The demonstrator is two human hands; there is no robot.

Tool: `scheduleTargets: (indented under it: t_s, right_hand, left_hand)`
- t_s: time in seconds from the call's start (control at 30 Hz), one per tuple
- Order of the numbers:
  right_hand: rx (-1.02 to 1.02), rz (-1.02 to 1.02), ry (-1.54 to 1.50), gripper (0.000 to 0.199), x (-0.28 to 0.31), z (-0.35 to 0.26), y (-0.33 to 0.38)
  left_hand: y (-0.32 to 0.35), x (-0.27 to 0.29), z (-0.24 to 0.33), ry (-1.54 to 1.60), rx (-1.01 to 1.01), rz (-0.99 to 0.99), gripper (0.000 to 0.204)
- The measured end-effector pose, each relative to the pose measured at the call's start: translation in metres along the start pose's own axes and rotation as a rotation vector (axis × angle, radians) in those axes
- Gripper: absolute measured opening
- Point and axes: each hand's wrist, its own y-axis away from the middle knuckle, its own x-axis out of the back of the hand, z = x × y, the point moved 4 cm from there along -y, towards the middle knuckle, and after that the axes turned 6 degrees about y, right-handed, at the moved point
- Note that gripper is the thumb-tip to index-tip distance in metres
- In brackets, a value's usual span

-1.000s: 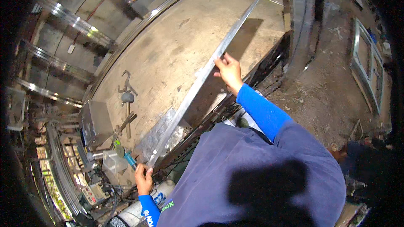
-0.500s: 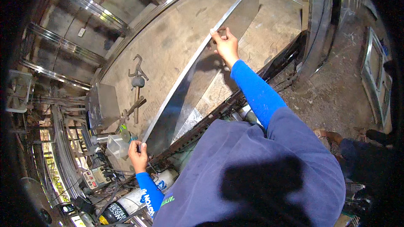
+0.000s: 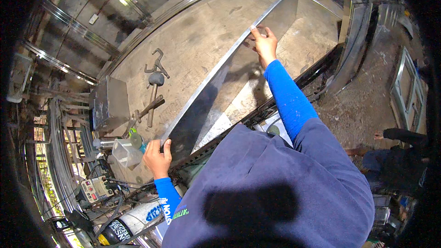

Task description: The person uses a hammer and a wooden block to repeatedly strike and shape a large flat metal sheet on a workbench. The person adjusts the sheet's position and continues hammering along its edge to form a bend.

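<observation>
A long, flat metal sheet [image 3: 216, 82] with a folded bright top edge stands on its long side across the worktable [image 3: 193, 32]. My left hand [image 3: 157, 158] grips the sheet's near left end, with the thumb raised at the corner. Farther along, my right hand [image 3: 265, 45] pinches the top edge, fingers bent over it. Beyond the sheet lie a mallet [image 3: 155, 81] with a dark round head, a hammer [image 3: 150, 109] and a metal clamp [image 3: 158, 62]. Beside my left hand stands a clear plastic container [image 3: 127, 152].
A metal box [image 3: 109, 102] sits at the table's left end. Below it are a control unit with buttons [image 3: 98, 189] and a gas cylinder [image 3: 124, 224]. Metal frames [image 3: 408, 92] lean on the right, near another person's dark clothing [image 3: 395, 160]. Long metal profiles lie at far left.
The sheet and both hands sit slightly farther right in the picture, and the view has shifted a little. Both hands keep their hold on the sheet.
</observation>
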Motion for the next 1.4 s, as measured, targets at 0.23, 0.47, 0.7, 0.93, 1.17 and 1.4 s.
scheduleTargets:
  t_s: [0.23, 0.47, 0.7, 0.93, 1.17, 1.4]
  right_hand:
    - [0.035, -0.005, 0.132, 0.087, -0.019, 0.004, 0.068]
    - [0.041, -0.144, 0.099, 0.093, -0.004, 0.034, 0.09]
    - [0.06, -0.16, 0.315, 0.096, 0.017, 0.024, 0.076]
    - [-0.03, -0.216, 0.185, 0.093, 0.028, -0.016, 0.071]
    - [-0.084, -0.263, 0.256, 0.075, 0.067, -0.018, 0.006]
    - [-0.192, -0.305, 0.111, 0.069, 0.085, -0.025, -0.03]
  left_hand:
    - [-0.002, -0.002, -0.009, 0.026, -0.065, -0.005, 0.03]
    - [0.01, -0.002, 0.007, 0.106, -0.048, -0.022, 0.031]
    - [0.019, -0.002, 0.019, 0.114, -0.051, -0.007, 0.032]
    - [0.029, 0.004, 0.031, 0.003, -0.049, 0.018, 0.035]
    - [0.031, 0.001, 0.041, -0.012, -0.027, 0.039, 0.037]
    - [0.036, 0.008, 0.045, 0.014, 0.034, 0.058, 0.033]
